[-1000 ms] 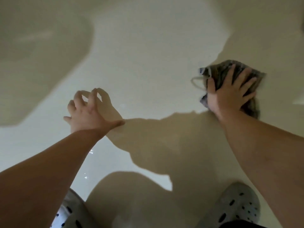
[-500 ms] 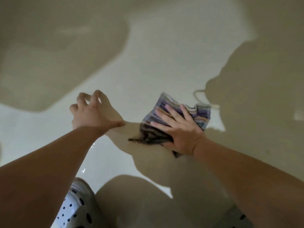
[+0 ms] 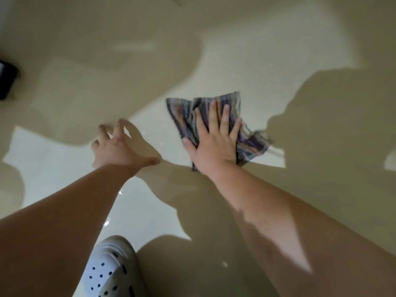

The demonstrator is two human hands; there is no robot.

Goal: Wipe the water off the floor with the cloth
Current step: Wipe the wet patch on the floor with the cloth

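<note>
A striped, crumpled cloth (image 3: 186, 112) lies flat on the pale glossy floor (image 3: 246, 67) near the middle of the view. My right hand (image 3: 214, 142) presses down on it with the palm, fingers spread and pointing away from me. My left hand (image 3: 120, 146) rests on the floor just left of the cloth, fingers spread and bent, holding nothing. Small glinting water drops (image 3: 107, 222) sit on the floor below my left forearm.
A white perforated clog (image 3: 111, 269) on my foot shows at the bottom. A dark object (image 3: 6, 82) sits at the far left edge. Broad shadows cover much of the floor.
My right hand slid the cloth from the far right to the left, close to my left hand, and its fingers now point away from me. The left hand stayed planted.
</note>
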